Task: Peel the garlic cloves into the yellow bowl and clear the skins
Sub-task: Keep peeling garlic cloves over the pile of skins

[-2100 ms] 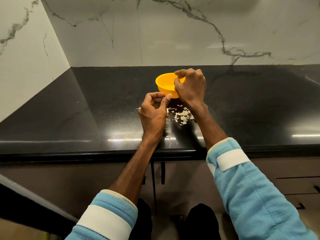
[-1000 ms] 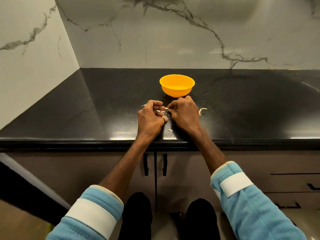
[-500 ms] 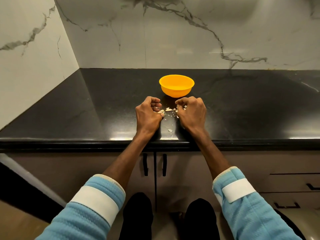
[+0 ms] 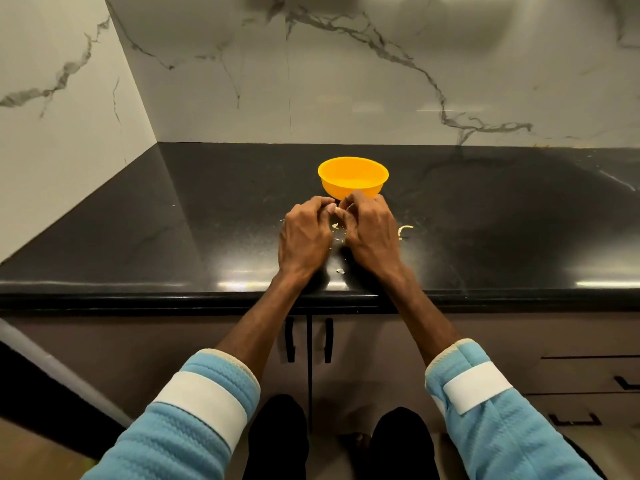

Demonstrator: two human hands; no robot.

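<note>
Left hand point(image 4: 304, 233) and right hand point(image 4: 369, 230) curled, fingertips meeting, both pinching a small pale garlic clove point(image 4: 335, 210), likely to strip it. Bowl point(image 4: 346, 190) just beyond at 12 o'clock, handy for the drop. Skins point(image 4: 403, 231) litter the counter point(image 4: 207, 220) at 3 and 6 o'clock.

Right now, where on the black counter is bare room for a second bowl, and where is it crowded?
Bare: the counter left of the left hand up to the side wall, and right of the curled skin. Crowded: in front of the yellow bowl, where right hand and left pinch a pale piece above skin bits.
</note>
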